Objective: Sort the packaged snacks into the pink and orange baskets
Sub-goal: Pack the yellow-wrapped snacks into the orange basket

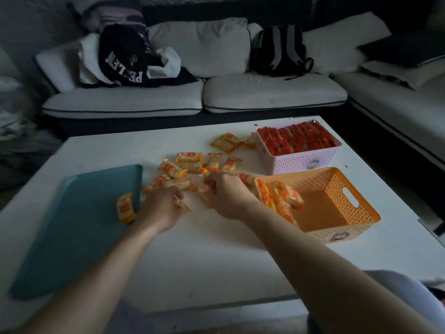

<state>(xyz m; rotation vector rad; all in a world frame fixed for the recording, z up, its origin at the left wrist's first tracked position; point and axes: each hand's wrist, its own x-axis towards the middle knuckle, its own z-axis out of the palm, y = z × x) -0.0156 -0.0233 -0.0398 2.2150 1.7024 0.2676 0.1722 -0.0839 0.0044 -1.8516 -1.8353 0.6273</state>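
Observation:
Several orange-and-yellow snack packets (190,162) lie scattered on the white table (216,256). The pink basket (298,162) at the back right is packed with red packets (298,137). In front of it, the orange basket (342,213) holds a row of orange packets (279,195) against its left wall. My left hand (161,208) is closed on an orange packet near the pile's front edge. My right hand (226,196) grips orange packets just left of the orange basket. One packet (124,208) lies on the teal tray (77,225).
A white sofa (192,97) runs along the far side of the table, with dark clothing (125,59) and a black backpack (281,49) on it. Another sofa section (397,97) stands at the right. The table's front edge is close to my body.

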